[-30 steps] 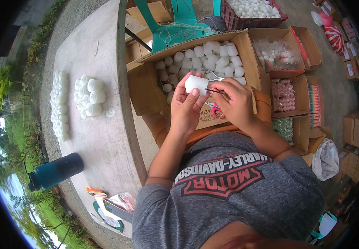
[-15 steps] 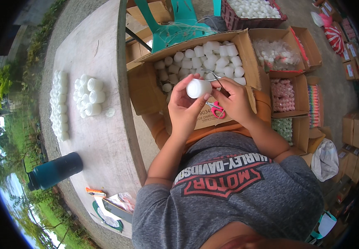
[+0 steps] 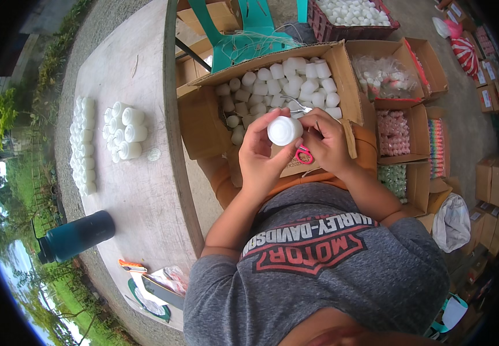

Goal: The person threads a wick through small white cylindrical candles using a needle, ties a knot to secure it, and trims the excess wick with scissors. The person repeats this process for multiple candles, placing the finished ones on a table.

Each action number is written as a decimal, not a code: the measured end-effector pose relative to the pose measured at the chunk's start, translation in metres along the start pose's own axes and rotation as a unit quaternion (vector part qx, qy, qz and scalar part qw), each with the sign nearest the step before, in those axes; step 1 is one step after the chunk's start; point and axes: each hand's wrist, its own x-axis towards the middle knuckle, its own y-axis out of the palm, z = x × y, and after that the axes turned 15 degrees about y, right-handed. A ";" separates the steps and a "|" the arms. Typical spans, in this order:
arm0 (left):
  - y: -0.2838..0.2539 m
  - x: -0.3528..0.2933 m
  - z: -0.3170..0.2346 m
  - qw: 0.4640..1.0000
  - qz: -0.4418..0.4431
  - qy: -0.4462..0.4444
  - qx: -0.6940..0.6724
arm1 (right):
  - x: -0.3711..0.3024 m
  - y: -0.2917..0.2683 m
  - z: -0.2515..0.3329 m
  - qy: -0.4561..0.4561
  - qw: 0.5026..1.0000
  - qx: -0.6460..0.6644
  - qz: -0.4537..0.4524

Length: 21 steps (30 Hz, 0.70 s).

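Holding a white cylinder [image 3: 284, 131], the left of both hands [image 3: 260, 154] curls half-open.

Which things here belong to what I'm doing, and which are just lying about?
Likely job things: white cylinder in your left hand, box of similar cylinders, pink-handled scissors, tabletop cylinders.
Apparently lying about: blue bottle, orange cutter, teal chair.

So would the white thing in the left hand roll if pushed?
The white piece might roll on its side, being round. It's probably light: the left hand just pinches it. Its smooth-looking surface could be slippery.
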 end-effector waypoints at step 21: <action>-0.006 0.006 -0.002 0.963 -0.099 -0.168 -0.186 | -0.005 0.000 0.021 -0.008 0.999 -0.034 -0.034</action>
